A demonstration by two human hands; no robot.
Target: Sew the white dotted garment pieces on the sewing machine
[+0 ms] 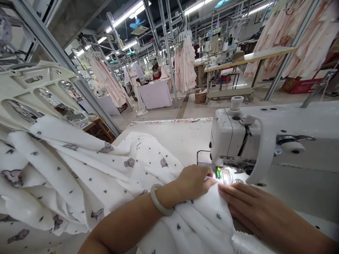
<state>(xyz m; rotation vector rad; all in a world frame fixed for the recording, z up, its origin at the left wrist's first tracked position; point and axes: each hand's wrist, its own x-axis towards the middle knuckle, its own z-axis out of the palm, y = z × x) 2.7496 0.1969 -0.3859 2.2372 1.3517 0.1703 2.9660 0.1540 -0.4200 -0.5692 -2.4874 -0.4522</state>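
White fabric (148,165) printed with small animals and dots runs from the left across the table to the needle area of a white sewing machine (233,134). My left hand (194,181), with a pale bangle (159,201) on its wrist, pinches the fabric edge just left of the lit needle area. My right hand (249,204) lies on the fabric beside it, fingers stretched out and held together, fingertips near the edge. A small green and yellow piece (219,173) shows by the presser foot. The needle itself cannot be made out.
At left, the fabric hangs over a cream plastic frame (39,81) next to a metal post (66,63). Behind the sewing table (169,137) hang pink garments (185,63). A person (156,72) sits farther back, and a long workbench (251,58) stands at right.
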